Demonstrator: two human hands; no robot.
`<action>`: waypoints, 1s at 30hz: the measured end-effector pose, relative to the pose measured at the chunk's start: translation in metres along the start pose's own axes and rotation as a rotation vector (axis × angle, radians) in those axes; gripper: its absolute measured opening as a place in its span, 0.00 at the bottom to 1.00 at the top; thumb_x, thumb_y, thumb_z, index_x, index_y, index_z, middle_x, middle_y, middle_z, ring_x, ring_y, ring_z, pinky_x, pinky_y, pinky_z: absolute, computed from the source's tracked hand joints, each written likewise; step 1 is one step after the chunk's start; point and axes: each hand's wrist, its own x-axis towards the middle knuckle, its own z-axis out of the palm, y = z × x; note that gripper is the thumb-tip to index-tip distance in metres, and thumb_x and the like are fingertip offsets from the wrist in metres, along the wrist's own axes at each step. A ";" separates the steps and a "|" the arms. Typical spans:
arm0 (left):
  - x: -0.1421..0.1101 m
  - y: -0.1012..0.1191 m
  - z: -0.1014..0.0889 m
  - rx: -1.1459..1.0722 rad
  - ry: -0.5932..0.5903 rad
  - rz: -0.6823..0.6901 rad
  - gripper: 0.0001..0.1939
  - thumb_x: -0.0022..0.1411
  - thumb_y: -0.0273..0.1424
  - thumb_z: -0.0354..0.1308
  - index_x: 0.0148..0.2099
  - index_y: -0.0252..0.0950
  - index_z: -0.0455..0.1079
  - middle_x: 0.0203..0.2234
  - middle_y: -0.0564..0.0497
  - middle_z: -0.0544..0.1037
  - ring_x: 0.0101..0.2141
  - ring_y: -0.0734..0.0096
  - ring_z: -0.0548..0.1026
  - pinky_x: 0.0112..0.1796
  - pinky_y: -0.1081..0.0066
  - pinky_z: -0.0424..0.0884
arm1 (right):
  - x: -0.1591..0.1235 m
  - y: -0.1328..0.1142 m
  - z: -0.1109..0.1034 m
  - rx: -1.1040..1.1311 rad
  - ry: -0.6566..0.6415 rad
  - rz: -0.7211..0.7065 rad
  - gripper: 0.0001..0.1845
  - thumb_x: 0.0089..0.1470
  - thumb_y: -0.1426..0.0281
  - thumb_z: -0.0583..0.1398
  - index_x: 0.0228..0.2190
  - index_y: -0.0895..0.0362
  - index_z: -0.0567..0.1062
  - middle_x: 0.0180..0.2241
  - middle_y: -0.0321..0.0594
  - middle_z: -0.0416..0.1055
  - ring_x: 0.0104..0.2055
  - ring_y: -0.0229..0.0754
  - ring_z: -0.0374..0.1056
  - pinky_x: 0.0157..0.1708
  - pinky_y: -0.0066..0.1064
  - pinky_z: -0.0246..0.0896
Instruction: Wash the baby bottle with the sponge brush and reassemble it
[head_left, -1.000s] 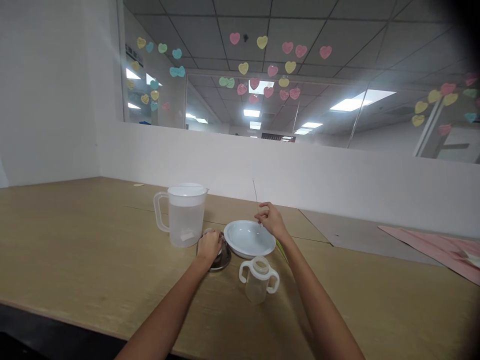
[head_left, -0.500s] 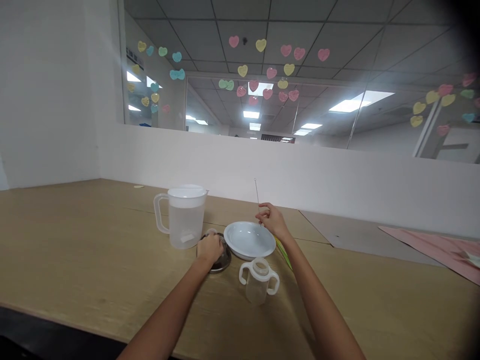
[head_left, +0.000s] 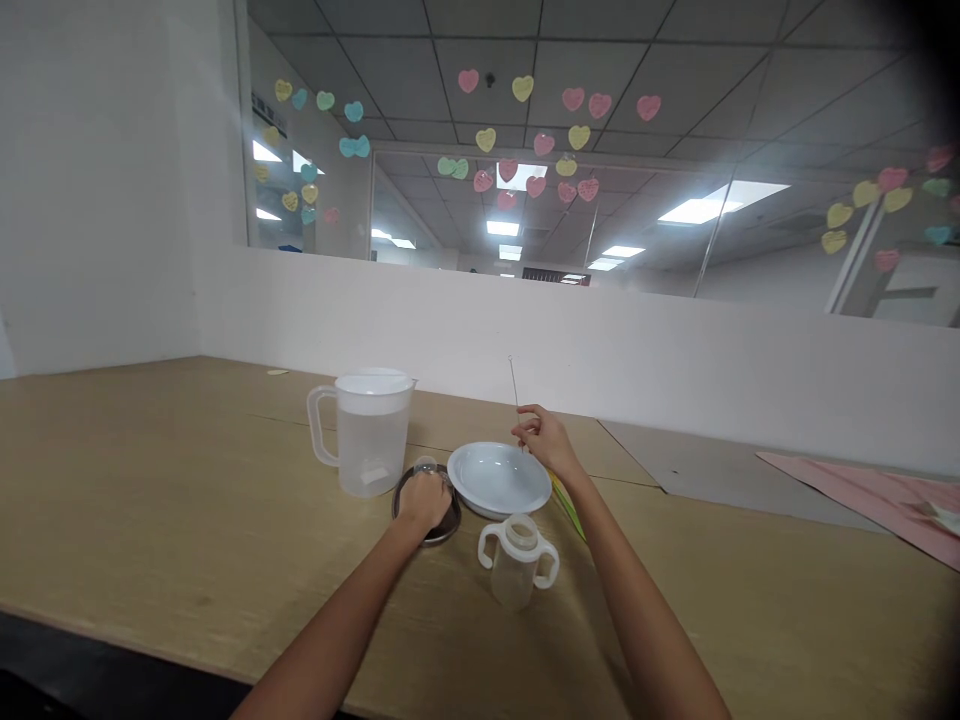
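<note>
My left hand [head_left: 424,501] rests curled over a small dark metal dish [head_left: 406,488], its fingers closed on a small clear item I cannot make out. My right hand [head_left: 543,440] pinches a thin wire-like stick [head_left: 514,383] that points straight up, just above the far rim of a white bowl [head_left: 499,478]. A clear two-handled cup [head_left: 517,559] stands upright in front of the bowl, between my forearms. A translucent plastic pitcher [head_left: 364,430] with water stands to the left of the dish.
A wooden table [head_left: 150,480] spans the view, with a white partition wall [head_left: 600,350] behind it. Grey card [head_left: 697,460] and pink paper [head_left: 870,500] lie at the right. A yellow-green strip [head_left: 566,503] lies under my right wrist. The table's front edge runs along the lower left.
My left hand has shifted slightly on the metal dish, uncovering a small clear piece at its far edge. My right hand and the stick have barely moved.
</note>
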 end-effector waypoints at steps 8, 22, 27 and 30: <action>0.001 -0.001 -0.003 0.005 0.076 -0.034 0.17 0.57 0.29 0.41 0.36 0.29 0.70 0.35 0.38 0.73 0.38 0.61 0.72 0.39 0.66 0.65 | 0.001 0.002 0.000 0.015 0.002 -0.003 0.15 0.41 0.72 0.56 0.36 0.56 0.66 0.22 0.32 0.68 0.20 0.32 0.64 0.19 0.22 0.59; 0.006 -0.006 -0.004 -0.002 0.136 0.017 0.12 0.52 0.21 0.47 0.36 0.33 0.70 0.35 0.45 0.73 0.37 0.67 0.71 0.37 0.72 0.64 | 0.000 -0.004 -0.004 -0.019 0.018 0.001 0.15 0.41 0.72 0.56 0.36 0.57 0.67 0.23 0.33 0.69 0.20 0.32 0.64 0.21 0.23 0.59; 0.006 -0.006 -0.010 0.007 0.195 0.006 0.11 0.53 0.24 0.46 0.32 0.33 0.71 0.31 0.43 0.74 0.39 0.61 0.70 0.38 0.67 0.62 | 0.000 -0.004 -0.007 0.008 0.023 -0.016 0.15 0.41 0.72 0.57 0.35 0.57 0.66 0.22 0.32 0.69 0.20 0.32 0.64 0.21 0.23 0.59; 0.006 -0.006 -0.022 0.023 0.270 -0.013 0.13 0.55 0.27 0.44 0.30 0.33 0.70 0.29 0.42 0.74 0.39 0.58 0.69 0.38 0.65 0.61 | 0.001 -0.004 -0.009 0.021 0.034 -0.004 0.15 0.41 0.71 0.57 0.36 0.57 0.66 0.22 0.32 0.68 0.19 0.32 0.64 0.19 0.23 0.58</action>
